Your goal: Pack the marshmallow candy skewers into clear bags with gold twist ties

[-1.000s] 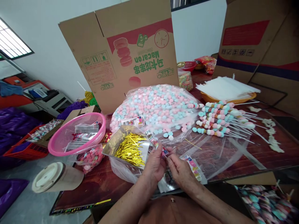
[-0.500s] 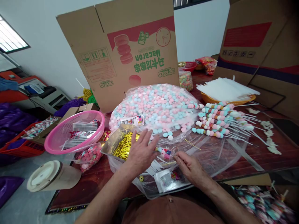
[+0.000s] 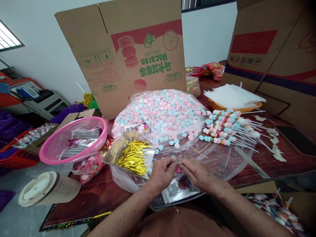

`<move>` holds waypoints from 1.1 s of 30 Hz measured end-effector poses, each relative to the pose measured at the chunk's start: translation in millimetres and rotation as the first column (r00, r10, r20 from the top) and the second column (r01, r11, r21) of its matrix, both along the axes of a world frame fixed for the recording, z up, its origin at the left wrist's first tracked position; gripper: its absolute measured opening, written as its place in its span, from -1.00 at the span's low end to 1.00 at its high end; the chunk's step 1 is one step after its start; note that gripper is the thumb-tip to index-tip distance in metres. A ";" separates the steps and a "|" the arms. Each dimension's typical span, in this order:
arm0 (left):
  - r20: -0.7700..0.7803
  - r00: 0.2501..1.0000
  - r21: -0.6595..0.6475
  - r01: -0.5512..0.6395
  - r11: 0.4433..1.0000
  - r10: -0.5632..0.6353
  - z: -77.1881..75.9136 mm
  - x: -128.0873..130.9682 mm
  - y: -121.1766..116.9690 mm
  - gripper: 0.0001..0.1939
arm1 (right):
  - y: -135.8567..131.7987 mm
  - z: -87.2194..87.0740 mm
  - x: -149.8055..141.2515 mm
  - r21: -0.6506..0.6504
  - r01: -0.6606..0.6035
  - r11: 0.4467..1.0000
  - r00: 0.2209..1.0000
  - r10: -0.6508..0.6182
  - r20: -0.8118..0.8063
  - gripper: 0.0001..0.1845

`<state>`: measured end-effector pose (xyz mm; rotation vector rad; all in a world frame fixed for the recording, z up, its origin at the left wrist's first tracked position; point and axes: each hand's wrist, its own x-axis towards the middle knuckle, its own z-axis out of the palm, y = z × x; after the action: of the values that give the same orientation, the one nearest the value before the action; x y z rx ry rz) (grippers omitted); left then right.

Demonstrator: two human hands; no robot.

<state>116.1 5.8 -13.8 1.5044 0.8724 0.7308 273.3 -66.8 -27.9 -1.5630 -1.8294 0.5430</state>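
My left hand (image 3: pixel 161 172) and my right hand (image 3: pixel 196 171) meet in front of me, fingers closed in a pinch. Between them shows a bit of a small printed candy bag (image 3: pixel 178 170), pink and shiny; the fingers hide most of it. Beside my left hand, gold twist ties (image 3: pixel 134 158) lie in an open silver pouch (image 3: pixel 112 149). Under my hands rests a stack of printed silver bags (image 3: pixel 176 192). Behind sits a large clear bag of pink, blue and white marshmallows (image 3: pixel 160 112), with a few loose ones in front.
Marshmallow skewers (image 3: pixel 222 128) are piled at right, before a yellow basket (image 3: pixel 256 105) of white sticks. At left stand a pink basket (image 3: pixel 43 153) with packets and a lidded paper cup (image 3: pixel 64 189). Cardboard boxes (image 3: pixel 98 42) rise behind. Finished-looking skewers (image 3: pixel 274 210) fill a box below right.
My left hand has come from its spread position over the gold twist ties to join my right hand, and now pinches. The view has shifted slightly to the right.
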 end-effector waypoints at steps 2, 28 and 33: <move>-0.014 0.995 0.027 -0.102 0.994 0.102 -2.1 0.5 3.0 -0.89 | 0.1 -4.7 -3.0 -0.054 0.117 0.992 0.934 -0.129 -0.333 -0.72; -0.061 0.949 -0.268 0.283 0.921 -0.310 1.1 -8.5 -10.6 -0.84 | 4.3 -2.7 -49.0 -0.053 0.283 0.958 0.948 -0.287 -0.138 -0.72; -0.082 0.919 -0.380 0.330 0.864 -0.386 4.7 -10.2 0.9 -0.87 | 15.7 7.4 -27.9 0.135 0.275 0.952 0.925 -0.300 0.232 -0.71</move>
<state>106.0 6.7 -9.1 1.3479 0.7606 0.1638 245.4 -51.2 -20.5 -1.8559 -1.7283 0.1190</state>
